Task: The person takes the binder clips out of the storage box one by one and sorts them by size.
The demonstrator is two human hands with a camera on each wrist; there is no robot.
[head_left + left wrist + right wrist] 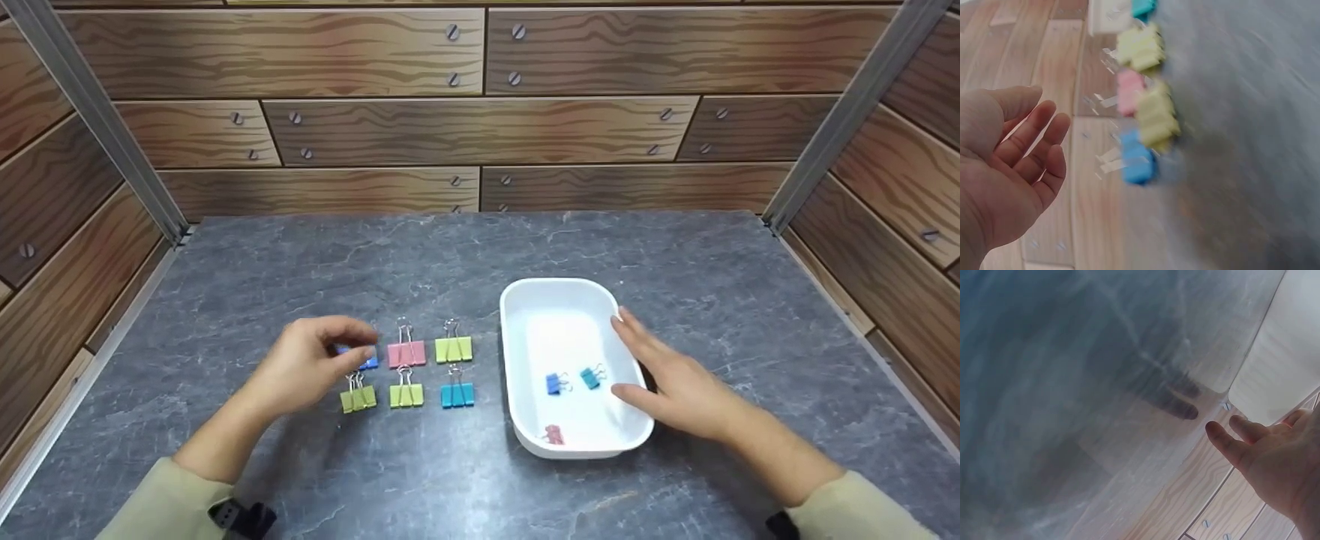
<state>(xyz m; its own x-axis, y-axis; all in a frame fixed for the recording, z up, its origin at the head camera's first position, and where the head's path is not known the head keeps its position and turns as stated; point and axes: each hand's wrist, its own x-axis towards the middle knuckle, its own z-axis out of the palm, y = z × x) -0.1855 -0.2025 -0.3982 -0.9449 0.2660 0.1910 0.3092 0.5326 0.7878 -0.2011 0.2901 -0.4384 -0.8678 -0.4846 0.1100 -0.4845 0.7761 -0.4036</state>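
Note:
My left hand hovers over the left end of two rows of binder clips, its fingers loosely bent and nothing between them. Under its fingertips, a blue binder clip is partly hidden. Beside that one lie a pink clip and a yellow-green clip. The nearer row has an olive-green clip, a yellow-green one and a teal clip. At the right rim of a white tray, my right hand has its fingers extended, fingertips right at the edge.
Inside the tray lie a small blue clip, a small teal clip and a small reddish clip. The dark marbled tabletop is bounded by wood-patterned panels at the back and sides.

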